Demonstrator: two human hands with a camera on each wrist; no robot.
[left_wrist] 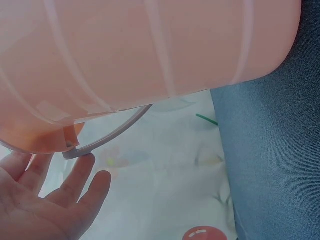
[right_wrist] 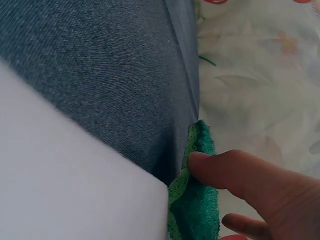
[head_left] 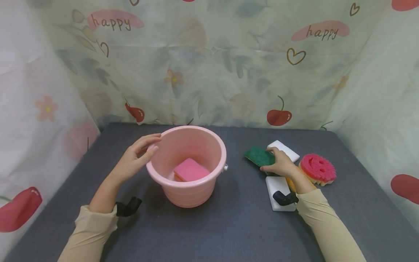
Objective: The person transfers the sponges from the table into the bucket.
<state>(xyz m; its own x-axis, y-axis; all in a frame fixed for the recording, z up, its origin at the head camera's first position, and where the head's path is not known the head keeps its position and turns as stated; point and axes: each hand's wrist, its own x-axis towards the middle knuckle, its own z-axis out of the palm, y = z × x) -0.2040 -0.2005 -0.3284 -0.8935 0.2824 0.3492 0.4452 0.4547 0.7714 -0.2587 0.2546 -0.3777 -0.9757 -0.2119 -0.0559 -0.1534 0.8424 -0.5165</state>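
A pink bucket (head_left: 188,196) stands left of the middle of the table, with a pink sponge (head_left: 191,170) lying inside on its bottom. My left hand (head_left: 137,154) touches the bucket's rim on the left side, fingers loosely extended. In the left wrist view, the fingertips lie by the rim and the grey handle (left_wrist: 117,132). Over on the right, my right hand (head_left: 281,163) pinches a green scrubbing sponge (head_left: 258,156) by its edges, and the sponge is tilted. The right wrist view has the thumb pressed on the green sponge's (right_wrist: 197,210) side; the other fingers are mostly hidden.
Around the right hand lie a white sponge block (head_left: 286,150) behind, another white block (head_left: 276,185) in front, and a round pink smiley sponge (head_left: 317,168) to the right. A yellow item (head_left: 290,185) is partly hidden beneath the right wrist. Patterned cloth (head_left: 212,72) walls the dark table.
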